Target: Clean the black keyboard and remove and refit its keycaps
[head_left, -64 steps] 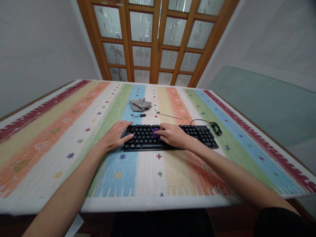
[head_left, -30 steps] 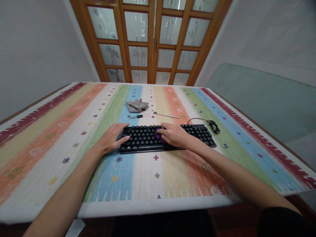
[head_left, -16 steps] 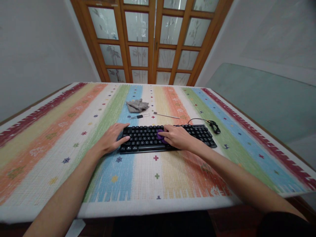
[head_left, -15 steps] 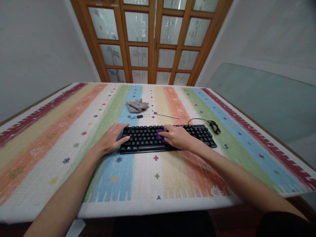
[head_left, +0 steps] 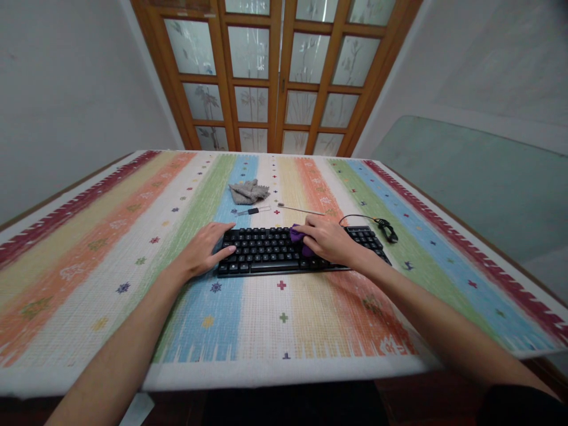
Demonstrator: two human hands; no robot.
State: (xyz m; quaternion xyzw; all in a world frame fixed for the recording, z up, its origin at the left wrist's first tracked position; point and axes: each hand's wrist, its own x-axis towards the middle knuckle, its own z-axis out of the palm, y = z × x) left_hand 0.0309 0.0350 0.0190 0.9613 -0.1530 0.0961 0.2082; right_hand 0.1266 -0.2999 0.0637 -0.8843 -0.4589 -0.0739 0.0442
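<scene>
Keyboard (head_left: pixel 261 249) lies flat on tabletop (head_left: pixel 261 302) before me. Left hand (head_left: pixel 202 251) at its left end: thumb spread from other fingers, resting over keys, nothing gripped; apparently bracing. Right hand (head_left: pixel 327 239), right of keyboard middle: fingers pinching purple wad (head_left: pixel 296 234) over keys. Step in hand, as I judge: working wad across keys. Next move calls for light pressure, firm brace, shift to adjacent keys. Beyond: coiled cable (head_left: pixel 388 231), black-gripped tool (head_left: pixel 253 211), thin brush (head_left: pixel 302 209); farthest, crumpled grey cloth (head_left: pixel 249 192).
</scene>
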